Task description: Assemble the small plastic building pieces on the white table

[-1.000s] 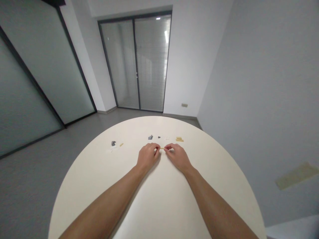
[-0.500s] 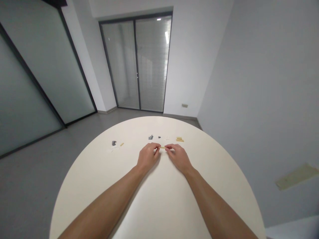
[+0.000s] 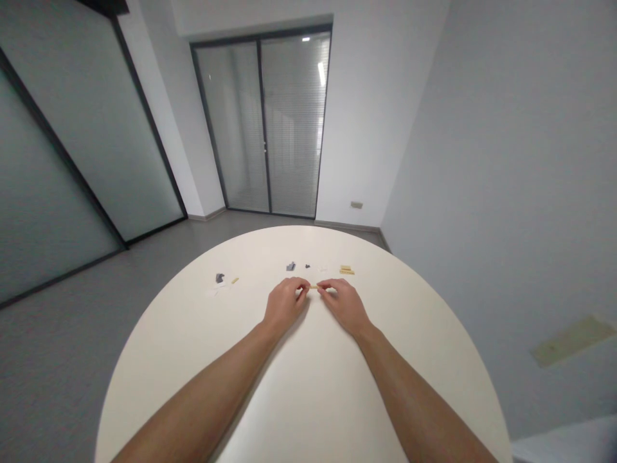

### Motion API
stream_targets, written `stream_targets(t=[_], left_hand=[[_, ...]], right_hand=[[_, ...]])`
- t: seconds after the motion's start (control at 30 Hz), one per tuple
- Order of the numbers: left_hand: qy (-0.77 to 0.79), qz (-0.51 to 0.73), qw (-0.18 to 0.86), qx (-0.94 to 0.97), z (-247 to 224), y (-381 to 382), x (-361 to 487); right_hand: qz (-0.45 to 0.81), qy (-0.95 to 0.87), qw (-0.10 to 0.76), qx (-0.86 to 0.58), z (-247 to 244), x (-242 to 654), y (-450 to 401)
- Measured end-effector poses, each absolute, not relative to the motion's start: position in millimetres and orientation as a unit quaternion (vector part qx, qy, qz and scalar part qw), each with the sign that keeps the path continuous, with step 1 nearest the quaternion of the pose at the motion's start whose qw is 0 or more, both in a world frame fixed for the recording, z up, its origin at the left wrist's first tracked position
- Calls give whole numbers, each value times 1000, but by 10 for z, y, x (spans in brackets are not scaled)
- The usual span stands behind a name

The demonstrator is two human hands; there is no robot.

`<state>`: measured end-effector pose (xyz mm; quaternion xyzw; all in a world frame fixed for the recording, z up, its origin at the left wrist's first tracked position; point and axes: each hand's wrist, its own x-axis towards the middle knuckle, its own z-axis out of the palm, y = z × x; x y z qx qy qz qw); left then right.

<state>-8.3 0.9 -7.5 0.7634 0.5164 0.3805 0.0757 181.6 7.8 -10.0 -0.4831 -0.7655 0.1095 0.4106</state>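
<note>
Your left hand [image 3: 284,302] and right hand [image 3: 346,305] pinch opposite ends of a small yellow strip [image 3: 313,287], fingers [image 3: 301,281] nearly closed, toward the far edge of the table [image 3: 318,392]. You seem mid-handling; moving it calls for light, even pressure.

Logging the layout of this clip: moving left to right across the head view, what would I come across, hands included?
Frosted glass panel → dark grey piece → small yellow piece → left hand → thin yellow strip pinched between both hands → right hand → beige strip on the wall.
</note>
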Motion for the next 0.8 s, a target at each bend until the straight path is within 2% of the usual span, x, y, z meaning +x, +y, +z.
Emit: stream_targets(t=[0.8], left_hand=[[530, 375, 67, 757, -56, 2, -73]], right_hand=[[107, -768, 419, -472, -113, 1815, 95]])
